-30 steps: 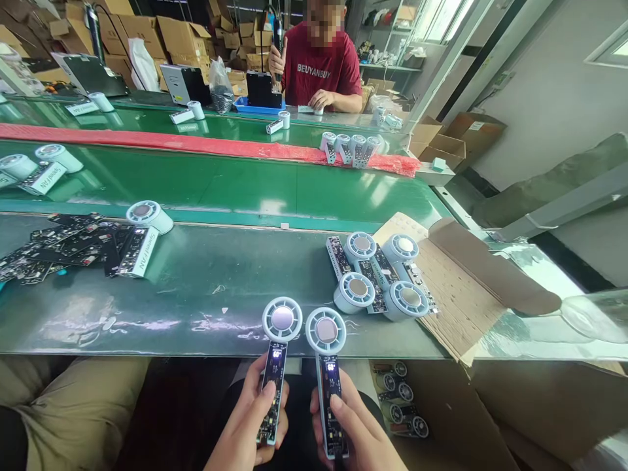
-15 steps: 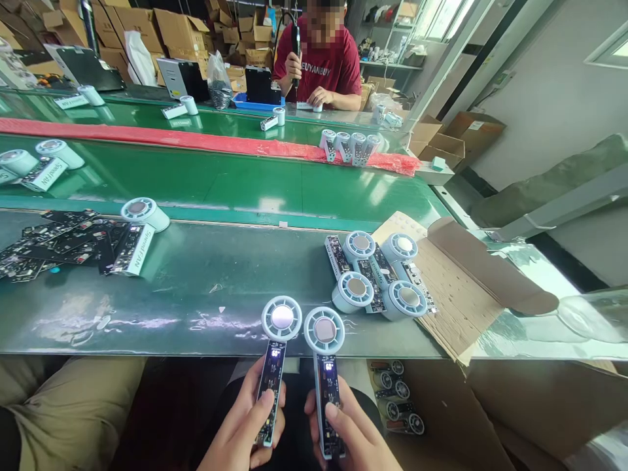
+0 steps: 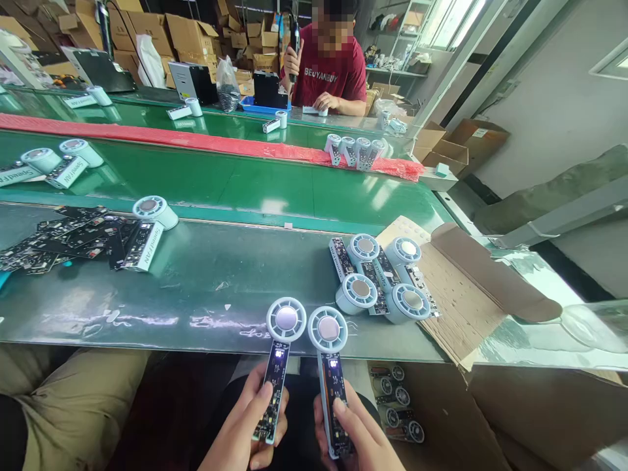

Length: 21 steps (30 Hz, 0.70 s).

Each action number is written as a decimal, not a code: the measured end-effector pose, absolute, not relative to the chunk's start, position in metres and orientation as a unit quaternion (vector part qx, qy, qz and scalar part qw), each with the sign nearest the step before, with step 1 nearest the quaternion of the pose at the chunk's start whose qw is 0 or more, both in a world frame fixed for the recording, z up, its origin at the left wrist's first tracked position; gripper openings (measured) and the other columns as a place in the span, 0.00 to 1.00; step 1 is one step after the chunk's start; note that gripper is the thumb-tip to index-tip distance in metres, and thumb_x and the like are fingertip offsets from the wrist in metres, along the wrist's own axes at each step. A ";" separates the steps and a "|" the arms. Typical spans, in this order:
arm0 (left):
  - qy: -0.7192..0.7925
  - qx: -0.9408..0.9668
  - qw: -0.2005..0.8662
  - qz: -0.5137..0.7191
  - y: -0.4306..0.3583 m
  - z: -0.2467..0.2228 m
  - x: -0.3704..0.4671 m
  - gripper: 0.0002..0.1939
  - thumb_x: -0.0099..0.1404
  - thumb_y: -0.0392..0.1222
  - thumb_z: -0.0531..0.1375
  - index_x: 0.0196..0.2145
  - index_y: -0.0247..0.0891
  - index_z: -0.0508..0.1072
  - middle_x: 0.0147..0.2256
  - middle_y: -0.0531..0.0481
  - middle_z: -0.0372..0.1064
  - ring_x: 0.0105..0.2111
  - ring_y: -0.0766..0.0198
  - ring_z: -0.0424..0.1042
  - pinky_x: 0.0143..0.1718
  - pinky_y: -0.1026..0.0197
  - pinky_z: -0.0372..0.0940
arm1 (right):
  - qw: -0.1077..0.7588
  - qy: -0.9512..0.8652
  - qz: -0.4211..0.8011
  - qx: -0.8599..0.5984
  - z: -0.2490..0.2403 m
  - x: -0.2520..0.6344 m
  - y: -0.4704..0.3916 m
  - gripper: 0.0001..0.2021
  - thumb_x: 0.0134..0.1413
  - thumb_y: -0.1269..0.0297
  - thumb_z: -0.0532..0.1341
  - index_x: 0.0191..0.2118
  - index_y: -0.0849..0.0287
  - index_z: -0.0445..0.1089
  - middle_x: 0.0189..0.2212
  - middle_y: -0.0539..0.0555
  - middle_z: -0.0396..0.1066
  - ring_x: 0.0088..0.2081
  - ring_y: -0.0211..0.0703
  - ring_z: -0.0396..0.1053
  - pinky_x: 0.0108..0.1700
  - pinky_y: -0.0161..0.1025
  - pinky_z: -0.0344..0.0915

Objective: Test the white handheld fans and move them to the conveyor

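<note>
Two fans, each a round white head on a bare circuit-board handle, stand side by side at the near edge of the tabletop (image 3: pixel 206 294). The left hand (image 3: pixel 248 428) is closed around the left fan (image 3: pixel 279 366) low on its board, thumb pressed on the face; the right hand (image 3: pixel 356 435) grips the right fan (image 3: pixel 331 376) the same way. Both heads hover just over the tabletop edge, close together but seemingly not touching, and a small display glows on each board.

They look light and stiff, yet fragile: the handles are uncovered electronics, so a hold by the long edges, away from the components and the lit display, seems safest, and the plastic heads look smooth.

To the right, four more fans (image 3: pixel 383 278) lie clustered, partly on a cardboard flap (image 3: pixel 456 288). A pile of loose boards (image 3: pixel 59 239) sits at far left. Across the green belt (image 3: pixel 245 183) another person (image 3: pixel 324 72) holds a tool upright.
</note>
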<state>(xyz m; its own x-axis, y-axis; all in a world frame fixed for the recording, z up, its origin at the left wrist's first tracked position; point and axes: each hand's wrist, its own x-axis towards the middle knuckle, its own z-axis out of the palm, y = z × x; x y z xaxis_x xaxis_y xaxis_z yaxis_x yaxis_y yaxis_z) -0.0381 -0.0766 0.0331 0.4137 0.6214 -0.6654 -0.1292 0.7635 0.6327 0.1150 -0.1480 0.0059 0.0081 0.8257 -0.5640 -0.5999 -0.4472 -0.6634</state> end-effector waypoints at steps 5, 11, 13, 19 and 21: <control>0.493 0.271 0.794 0.231 -0.074 0.027 -0.035 0.25 0.57 0.62 0.58 0.44 0.42 0.61 0.25 0.57 0.58 0.17 0.77 0.54 0.16 0.72 0.34 | 0.530 -0.078 0.682 -0.497 0.011 0.110 -0.146 0.24 0.45 0.44 0.65 0.42 0.57 0.65 0.27 0.48 0.64 0.23 0.33 0.59 0.19 0.28 0.52; 0.484 0.253 0.806 0.230 -0.075 0.018 -0.035 0.33 0.51 0.65 0.61 0.47 0.44 0.56 0.25 0.58 0.58 0.16 0.76 0.54 0.15 0.73 0.31 | 0.530 -0.071 0.680 -0.501 0.011 0.109 -0.144 0.28 0.45 0.43 0.64 0.46 0.57 0.63 0.27 0.49 0.65 0.22 0.34 0.59 0.18 0.28 0.51; 0.488 0.261 0.799 0.235 -0.076 0.020 -0.034 0.33 0.51 0.65 0.61 0.47 0.45 0.57 0.25 0.58 0.58 0.17 0.76 0.54 0.15 0.72 0.31 | 0.521 -0.068 0.680 -0.512 0.010 0.109 -0.144 0.28 0.45 0.43 0.65 0.46 0.57 0.62 0.27 0.49 0.65 0.22 0.34 0.59 0.18 0.28 0.50; 0.502 0.303 0.771 0.247 -0.078 0.025 -0.034 0.25 0.57 0.60 0.58 0.44 0.41 0.61 0.25 0.56 0.58 0.17 0.76 0.51 0.18 0.68 0.34 | 0.504 -0.069 0.672 -0.539 0.012 0.109 -0.144 0.30 0.46 0.44 0.64 0.49 0.58 0.61 0.27 0.50 0.65 0.20 0.33 0.57 0.18 0.28 0.48; 0.497 0.301 0.778 0.240 -0.079 0.023 -0.035 0.26 0.57 0.60 0.58 0.46 0.42 0.60 0.26 0.56 0.58 0.18 0.76 0.51 0.17 0.69 0.33 | 0.505 -0.065 0.668 -0.542 0.012 0.108 -0.145 0.32 0.45 0.44 0.65 0.51 0.57 0.60 0.27 0.50 0.65 0.21 0.34 0.58 0.19 0.29 0.49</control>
<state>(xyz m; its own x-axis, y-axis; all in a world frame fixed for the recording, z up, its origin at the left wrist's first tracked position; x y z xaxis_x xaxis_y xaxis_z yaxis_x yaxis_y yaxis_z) -0.0352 -0.0788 0.0230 0.3913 0.6716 -0.6292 -0.0742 0.7045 0.7058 0.1083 -0.1453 0.0125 0.0981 0.7460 -0.6587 -0.6050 -0.4808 -0.6346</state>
